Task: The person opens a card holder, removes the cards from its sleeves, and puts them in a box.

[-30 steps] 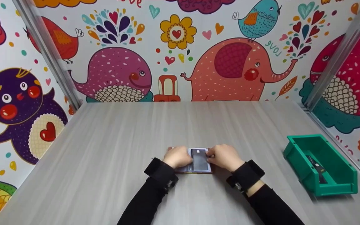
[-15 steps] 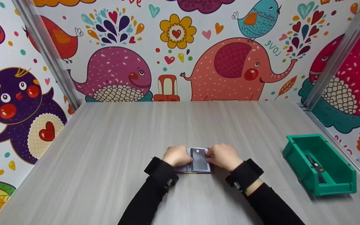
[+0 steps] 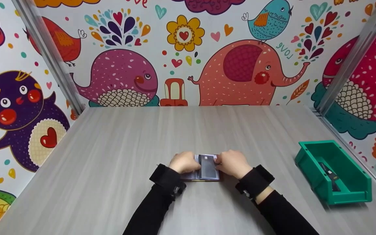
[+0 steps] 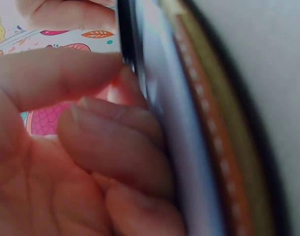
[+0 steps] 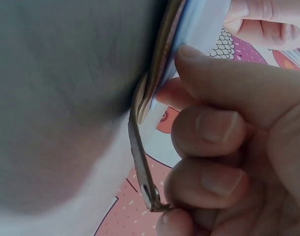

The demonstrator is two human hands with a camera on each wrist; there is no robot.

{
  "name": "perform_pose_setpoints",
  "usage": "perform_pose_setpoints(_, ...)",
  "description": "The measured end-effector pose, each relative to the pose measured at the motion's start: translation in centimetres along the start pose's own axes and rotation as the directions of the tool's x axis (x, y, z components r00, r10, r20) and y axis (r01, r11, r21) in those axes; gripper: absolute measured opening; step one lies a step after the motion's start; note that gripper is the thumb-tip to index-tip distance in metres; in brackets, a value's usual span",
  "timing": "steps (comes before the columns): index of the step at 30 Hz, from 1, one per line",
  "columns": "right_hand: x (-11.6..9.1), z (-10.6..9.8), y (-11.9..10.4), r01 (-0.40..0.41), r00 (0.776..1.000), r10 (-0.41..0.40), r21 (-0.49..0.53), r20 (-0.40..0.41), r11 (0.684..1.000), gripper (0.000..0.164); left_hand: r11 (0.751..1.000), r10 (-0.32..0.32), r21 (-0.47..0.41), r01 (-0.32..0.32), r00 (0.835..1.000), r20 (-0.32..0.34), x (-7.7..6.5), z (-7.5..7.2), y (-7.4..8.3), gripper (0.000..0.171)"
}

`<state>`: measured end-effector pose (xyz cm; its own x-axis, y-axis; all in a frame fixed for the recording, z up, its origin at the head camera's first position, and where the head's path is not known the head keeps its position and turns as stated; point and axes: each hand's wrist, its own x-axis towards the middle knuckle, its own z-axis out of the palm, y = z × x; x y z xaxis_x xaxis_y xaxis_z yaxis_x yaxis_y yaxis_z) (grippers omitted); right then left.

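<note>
A card holder (image 3: 191,176) with clear plastic pages lies spread on the table between both hands. Its brown, white-stitched cover (image 4: 201,88) shows in the left wrist view. On the right-hand page is a dark grey bank card (image 3: 209,169), apparently within the sleeve. My left hand (image 3: 184,162) pinches at the card's left edge with thumb and forefinger, other fingers curled against the page. With thumb and forefinger, my right hand (image 3: 234,163) pinches the right edge of the plastic page (image 5: 204,29). A strap with a snap (image 5: 140,157) hangs off the cover beside its curled fingers.
A green bin (image 3: 351,197) stands on the right of the table (image 3: 109,169), with dark cards (image 3: 328,173) inside. Printed cartoon walls with metal corner posts (image 3: 49,55) enclose the back and sides.
</note>
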<state>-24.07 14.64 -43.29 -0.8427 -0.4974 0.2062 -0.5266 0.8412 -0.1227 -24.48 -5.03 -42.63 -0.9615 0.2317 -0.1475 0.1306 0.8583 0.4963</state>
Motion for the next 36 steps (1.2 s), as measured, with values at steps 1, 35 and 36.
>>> perform_pose_setpoints(1, 0.0, 0.0, -0.1, -0.003, 1.0, 0.003, -0.003, 0.004, 1.0, 0.024, 1.0, -0.003, -0.022, 0.003, 1.0, 0.006, 0.0, -0.1, -0.1, 0.018)
perform_pose_setpoints(35, -0.4, 0.0, 0.0, 0.066, 0.996, -0.067, -0.02, -0.052, 0.998, 0.032, 0.877, -0.043, -0.467, 0.112, 0.987, 0.156, 0.4, -1.3, -3.0, 0.025)
perform_pose_setpoints(36, -0.4, 0.0, 0.1, 0.067, 0.996, -0.068, -0.022, -0.052, 0.998, 0.032, 0.88, -0.043, -0.461, 0.111, 0.987, 0.156, 0.4, -1.3, -3.0, 0.025)
